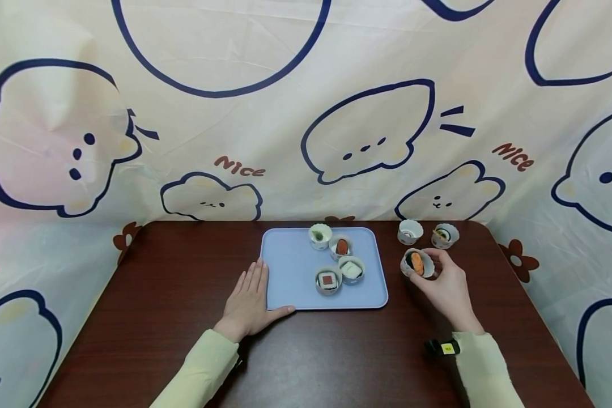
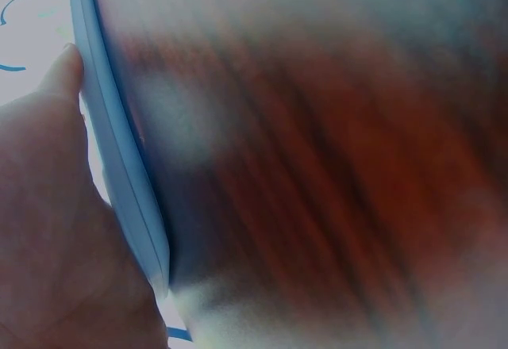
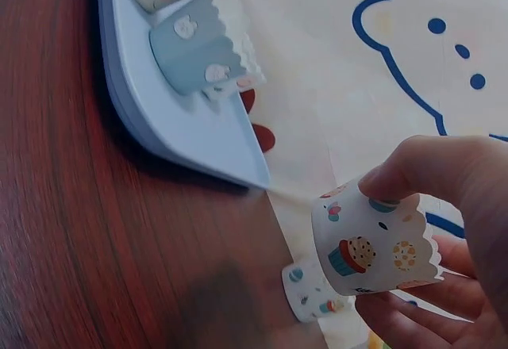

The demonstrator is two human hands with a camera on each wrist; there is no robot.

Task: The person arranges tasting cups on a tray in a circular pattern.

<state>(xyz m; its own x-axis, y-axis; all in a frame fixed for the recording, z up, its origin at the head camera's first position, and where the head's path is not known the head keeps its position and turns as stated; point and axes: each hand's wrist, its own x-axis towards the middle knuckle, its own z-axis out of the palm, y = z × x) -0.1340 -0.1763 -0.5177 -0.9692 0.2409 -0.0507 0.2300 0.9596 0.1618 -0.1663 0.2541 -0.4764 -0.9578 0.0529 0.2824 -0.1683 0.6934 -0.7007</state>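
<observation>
My right hand (image 1: 447,286) pinches a paper baking cup (image 1: 428,262) between thumb and fingers, to the right of the tray. Inside the cup is an orange-topped sushi piece (image 1: 417,263); cupcake prints cover its outside in the right wrist view (image 3: 373,246). At the left front corner of the blue tray (image 1: 290,272), my left hand (image 1: 247,303) lies flat, fingers straight along the left edge and thumb along the front edge. Several filled cups stand on the tray's right half, among them one with a red-centred white square (image 1: 328,280) and one with a pale green piece (image 1: 351,270).
Behind the held cup, a white cup (image 1: 410,232) and another filled cup (image 1: 445,236) stand on the brown table (image 1: 336,357) near its back edge. A printed cloth (image 1: 285,124) hangs behind the table and along its sides.
</observation>
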